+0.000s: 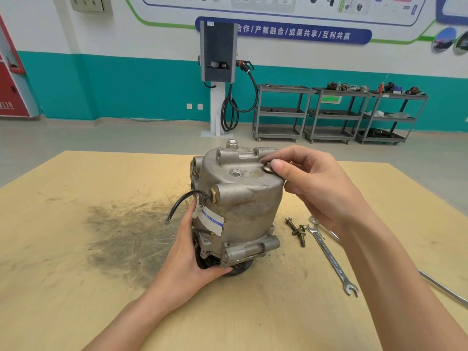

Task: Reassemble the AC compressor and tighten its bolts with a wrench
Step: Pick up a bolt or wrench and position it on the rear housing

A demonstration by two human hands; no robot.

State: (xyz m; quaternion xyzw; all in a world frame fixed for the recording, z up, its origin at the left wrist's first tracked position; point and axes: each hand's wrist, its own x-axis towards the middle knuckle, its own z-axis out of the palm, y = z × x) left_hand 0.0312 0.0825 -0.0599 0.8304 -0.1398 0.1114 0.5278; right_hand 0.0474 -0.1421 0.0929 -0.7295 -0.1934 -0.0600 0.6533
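Note:
A grey metal AC compressor (243, 198) stands upright on its black pulley at the middle of the wooden table (76, 249). My left hand (192, 252) grips its lower left side near the pulley. My right hand (311, 183) pinches a bolt (267, 169) with thumb and fingers at the right edge of the compressor's top face. Another bolt head (232, 143) sticks up at the far top edge. Two loose bolts (296, 230) lie on the table right of the compressor. An open-end wrench (331, 259) lies beside them.
A second wrench (321, 225) lies partly under my right forearm, and a long metal bar (443, 287) reaches the table's right edge. A dark grease stain (126, 231) marks the table left of the compressor. Grey tool carts (336, 115) and a charging station (219, 72) stand by the far wall.

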